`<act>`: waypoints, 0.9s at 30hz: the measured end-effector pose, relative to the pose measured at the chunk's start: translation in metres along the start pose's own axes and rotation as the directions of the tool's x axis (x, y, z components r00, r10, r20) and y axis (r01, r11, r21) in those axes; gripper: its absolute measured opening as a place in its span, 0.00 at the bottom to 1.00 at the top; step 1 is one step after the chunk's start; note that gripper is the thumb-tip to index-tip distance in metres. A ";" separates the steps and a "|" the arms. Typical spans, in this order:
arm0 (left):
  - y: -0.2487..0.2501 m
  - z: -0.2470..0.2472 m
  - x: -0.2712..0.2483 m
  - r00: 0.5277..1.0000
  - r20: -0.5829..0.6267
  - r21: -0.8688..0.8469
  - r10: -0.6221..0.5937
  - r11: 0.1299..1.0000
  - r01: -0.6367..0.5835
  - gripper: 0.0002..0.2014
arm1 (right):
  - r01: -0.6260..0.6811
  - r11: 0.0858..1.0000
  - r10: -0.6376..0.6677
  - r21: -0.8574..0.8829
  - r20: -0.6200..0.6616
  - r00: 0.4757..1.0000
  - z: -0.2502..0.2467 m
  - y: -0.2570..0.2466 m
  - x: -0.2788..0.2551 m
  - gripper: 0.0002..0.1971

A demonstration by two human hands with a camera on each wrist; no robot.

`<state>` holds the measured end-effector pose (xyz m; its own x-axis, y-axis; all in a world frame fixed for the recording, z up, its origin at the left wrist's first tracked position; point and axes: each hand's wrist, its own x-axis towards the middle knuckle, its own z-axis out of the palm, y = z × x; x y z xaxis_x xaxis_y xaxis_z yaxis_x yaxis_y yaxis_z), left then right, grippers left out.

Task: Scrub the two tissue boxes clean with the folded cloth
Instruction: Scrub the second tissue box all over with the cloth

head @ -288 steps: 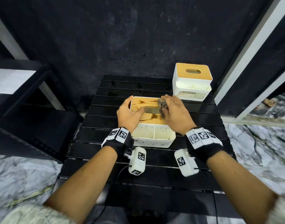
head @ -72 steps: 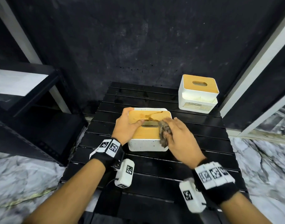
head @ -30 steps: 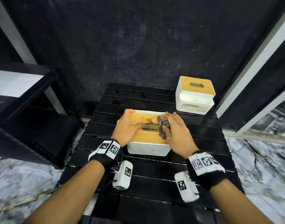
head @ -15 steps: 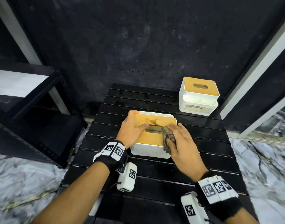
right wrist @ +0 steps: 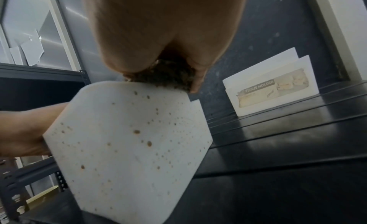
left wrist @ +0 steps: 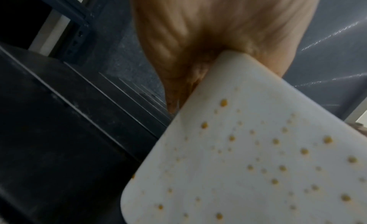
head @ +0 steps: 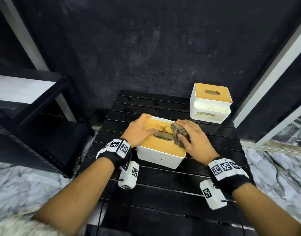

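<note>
The right hand [head: 195, 138] presses the wadded, dirty folded cloth [head: 178, 135], fingers curled over it, onto the bamboo lid of the near tissue box [head: 160, 150] at mid-tabletop [head: 163, 188]; the left hand [head: 139, 132] clamps the box's left end, thumb on the lid. A hard stroke could skid the box toward the tabletop's edge. The soiled cloth may also smear the brown stain, and the specks on the white wall and the far tissue box [head: 210, 103] look untouched.
</note>
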<state>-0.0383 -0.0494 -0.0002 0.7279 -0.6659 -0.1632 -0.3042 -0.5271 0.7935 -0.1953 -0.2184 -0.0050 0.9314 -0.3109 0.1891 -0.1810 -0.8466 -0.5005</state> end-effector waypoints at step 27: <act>0.002 0.033 -0.016 0.953 -0.243 -0.308 -0.181 0.946 0.101 0.36 | 0.023 0.998 -0.026 -0.056 -0.051 0.998 0.017 -0.051 -0.063 0.26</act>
<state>-0.0704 -0.0575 -0.0150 0.8979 -0.4114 -0.1568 -0.0251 -0.4034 0.9147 -0.2392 -0.1485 -0.0056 0.9185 -0.3108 0.2445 -0.1771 -0.8761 -0.4484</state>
